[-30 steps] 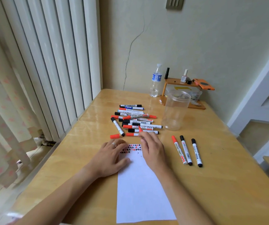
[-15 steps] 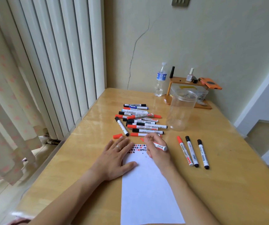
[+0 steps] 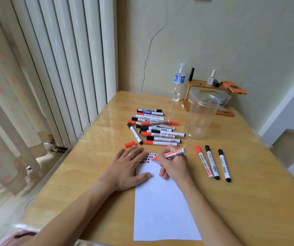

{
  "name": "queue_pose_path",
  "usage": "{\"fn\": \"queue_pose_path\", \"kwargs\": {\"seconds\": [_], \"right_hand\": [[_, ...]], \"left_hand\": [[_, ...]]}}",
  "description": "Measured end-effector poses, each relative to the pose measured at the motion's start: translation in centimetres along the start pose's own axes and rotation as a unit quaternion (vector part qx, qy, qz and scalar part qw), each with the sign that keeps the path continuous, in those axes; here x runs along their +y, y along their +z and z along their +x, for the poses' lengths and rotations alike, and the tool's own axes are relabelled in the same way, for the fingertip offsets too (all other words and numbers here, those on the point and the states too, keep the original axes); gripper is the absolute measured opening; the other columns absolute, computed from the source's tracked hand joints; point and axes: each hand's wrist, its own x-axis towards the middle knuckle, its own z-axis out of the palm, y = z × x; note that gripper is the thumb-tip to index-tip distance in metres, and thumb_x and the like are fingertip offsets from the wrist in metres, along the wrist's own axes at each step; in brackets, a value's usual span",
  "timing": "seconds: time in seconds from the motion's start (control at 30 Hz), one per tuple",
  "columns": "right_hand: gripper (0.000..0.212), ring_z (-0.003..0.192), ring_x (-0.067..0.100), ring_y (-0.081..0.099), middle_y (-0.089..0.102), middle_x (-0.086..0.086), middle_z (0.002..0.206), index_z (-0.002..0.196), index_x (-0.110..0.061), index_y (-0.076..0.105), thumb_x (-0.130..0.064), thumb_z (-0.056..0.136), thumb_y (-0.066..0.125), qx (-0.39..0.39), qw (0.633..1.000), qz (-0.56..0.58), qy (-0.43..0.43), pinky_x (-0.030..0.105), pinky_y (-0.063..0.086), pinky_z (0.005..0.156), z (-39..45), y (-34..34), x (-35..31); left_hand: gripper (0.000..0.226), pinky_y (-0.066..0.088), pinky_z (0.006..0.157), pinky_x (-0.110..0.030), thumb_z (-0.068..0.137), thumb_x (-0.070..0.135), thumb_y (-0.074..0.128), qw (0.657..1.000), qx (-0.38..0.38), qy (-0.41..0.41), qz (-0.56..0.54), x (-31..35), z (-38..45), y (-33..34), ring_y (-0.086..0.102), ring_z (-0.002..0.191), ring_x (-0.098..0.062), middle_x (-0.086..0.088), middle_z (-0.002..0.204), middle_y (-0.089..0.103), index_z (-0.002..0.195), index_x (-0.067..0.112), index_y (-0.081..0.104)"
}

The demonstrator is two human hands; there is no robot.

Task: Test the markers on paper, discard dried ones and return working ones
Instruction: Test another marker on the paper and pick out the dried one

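At the top edge of the paper (image 3: 162, 201), the right hand (image 3: 173, 166) grips an uncapped red marker (image 3: 173, 153), fingers curled round the barrel. The marker's long axis runs nearly flat across the sheet, red tip pointing left and down onto the paper among rows of small red and black marks, back end pointing right and slightly up. The left hand (image 3: 126, 167) lies flat, fingers straight and spread, pressing the paper's left edge to the worktop (image 3: 249, 201); a ring shows on one finger. One loose red cap (image 3: 130, 144) sits just beyond those fingers. Further back, a pile of markers (image 3: 156, 127) lies mostly crosswise; the count is hard to tell where they overlap. To the right, three capped markers (image 3: 212, 162) lie side by side, one red, two black, caps pointing away. One clear jar (image 3: 202, 118) stands upright behind them.
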Motion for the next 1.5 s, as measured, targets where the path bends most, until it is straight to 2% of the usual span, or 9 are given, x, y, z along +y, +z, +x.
{"fn": "queue_pose_path", "kwargs": {"seconds": [0.2, 0.43, 0.6, 0.77, 0.93, 1.17, 1.5], "right_hand": [[0.016, 0.043, 0.029, 0.057, 0.063, 0.016, 0.052, 0.078, -0.023, 0.062, -0.021, 0.091, 0.070, -0.026, 0.999, -0.032, -0.003, 0.028, 0.043, 0.044, -0.32, 0.14, -0.04], [0.021, 0.045, 0.031, 0.059, 0.063, 0.013, 0.055, 0.075, -0.029, 0.062, -0.020, 0.092, 0.072, -0.020, 0.999, -0.041, -0.009, 0.026, 0.042, 0.042, -0.38, 0.31, -0.18], [0.014, 0.043, 0.027, 0.057, 0.062, 0.015, 0.054, 0.082, -0.019, 0.063, -0.020, 0.093, 0.072, -0.026, 0.999, -0.045, -0.010, 0.027, 0.042, 0.043, -0.56, 0.17, -0.36], [0.016, 0.045, 0.031, 0.058, 0.062, 0.013, 0.053, 0.079, -0.024, 0.062, -0.022, 0.092, 0.072, -0.019, 0.999, -0.045, -0.004, 0.027, 0.042, 0.044, -0.36, 0.22, -0.05], [0.011, 0.044, 0.025, 0.056, 0.061, 0.015, 0.054, 0.086, -0.014, 0.063, -0.018, 0.094, 0.070, -0.044, 0.998, -0.048, -0.009, 0.026, 0.040, 0.042, -0.77, 0.12, -0.52], [0.015, 0.046, 0.031, 0.058, 0.061, 0.011, 0.051, 0.080, -0.024, 0.062, -0.023, 0.091, 0.071, -0.014, 0.999, -0.050, 0.001, 0.029, 0.044, 0.045, -0.38, 0.28, 0.06], [0.011, 0.042, 0.023, 0.054, 0.059, 0.013, 0.052, 0.085, -0.015, 0.063, -0.017, 0.093, 0.069, -0.039, 0.998, -0.049, -0.004, 0.026, 0.039, 0.042, -0.78, 0.13, -0.59]], "left_hand": [[0.089, -0.004, 0.127, -0.041, 0.086, 0.087, 0.020, 1.000, 0.013, 0.009, -0.005, -0.03, 0.18, 0.01, 0.002, 0.156, -0.008, 0.012, 0.169, 0.015, 0.161, 0.041, 0.016], [0.088, -0.004, 0.127, -0.041, 0.087, 0.086, 0.022, 1.000, 0.014, 0.011, -0.005, -0.06, 0.13, 0.05, 0.002, 0.157, -0.009, 0.011, 0.169, 0.015, 0.161, 0.040, 0.016], [0.087, -0.004, 0.127, -0.042, 0.088, 0.086, 0.022, 1.000, 0.009, 0.011, -0.002, -0.11, 0.13, 0.06, 0.001, 0.157, -0.009, 0.012, 0.169, 0.014, 0.161, 0.041, 0.015], [0.087, -0.003, 0.127, -0.042, 0.087, 0.086, 0.022, 1.000, 0.012, 0.012, -0.008, -0.13, 0.22, 0.00, 0.002, 0.157, -0.010, 0.011, 0.169, 0.015, 0.161, 0.040, 0.016], [0.086, -0.002, 0.127, -0.043, 0.088, 0.086, 0.023, 1.000, 0.011, 0.011, -0.007, -0.17, 0.16, 0.12, 0.001, 0.157, -0.009, 0.011, 0.169, 0.014, 0.161, 0.041, 0.015], [0.089, -0.004, 0.127, -0.042, 0.086, 0.087, 0.019, 1.000, 0.006, 0.010, -0.009, -0.07, 0.13, -0.05, 0.001, 0.157, -0.010, 0.011, 0.170, 0.014, 0.161, 0.040, 0.016], [0.087, -0.003, 0.127, -0.042, 0.088, 0.085, 0.023, 1.000, 0.015, 0.014, -0.016, -0.10, 0.14, 0.01, 0.003, 0.157, -0.011, 0.010, 0.169, 0.016, 0.161, 0.039, 0.018]]}}
